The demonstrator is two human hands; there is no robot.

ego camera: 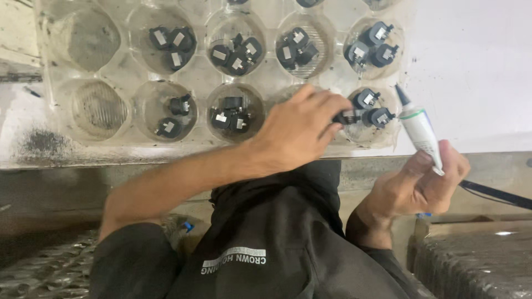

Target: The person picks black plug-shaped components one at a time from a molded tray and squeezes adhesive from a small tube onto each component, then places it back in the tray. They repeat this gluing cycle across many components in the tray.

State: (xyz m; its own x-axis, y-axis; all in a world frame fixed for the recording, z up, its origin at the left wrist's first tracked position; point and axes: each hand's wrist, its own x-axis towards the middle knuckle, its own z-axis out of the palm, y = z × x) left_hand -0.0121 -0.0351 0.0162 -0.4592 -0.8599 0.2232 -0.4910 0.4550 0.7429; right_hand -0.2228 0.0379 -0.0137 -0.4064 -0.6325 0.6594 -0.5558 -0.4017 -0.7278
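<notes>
A small black component (344,117) is pinched in the left hand (299,130) over the lower-right cup of the clear plastic tray (127,75) on the tabletop (476,66). The right hand (418,185) is closed around a white tube (419,130), nozzle up beside the part. The dab is best placed with the part held steady and the nozzle brought close.

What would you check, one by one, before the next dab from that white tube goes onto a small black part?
1. Tube held firmly: ok. The right hand wraps the white squeeze tube with a dark pointed nozzle.
2. Nozzle aimed at the tray: ok, it points towards the bottom right cup.
3. Part held: ok. The left hand pinches a small black plastic part at that cup's edge.
4. Nozzle touching a part: cannot tell; it is close to the black parts in the cup.
5. Clear plastic tray with round cups lying flat on the white bench: ok.
6. Paste at the nozzle tip: cannot tell.
</notes>
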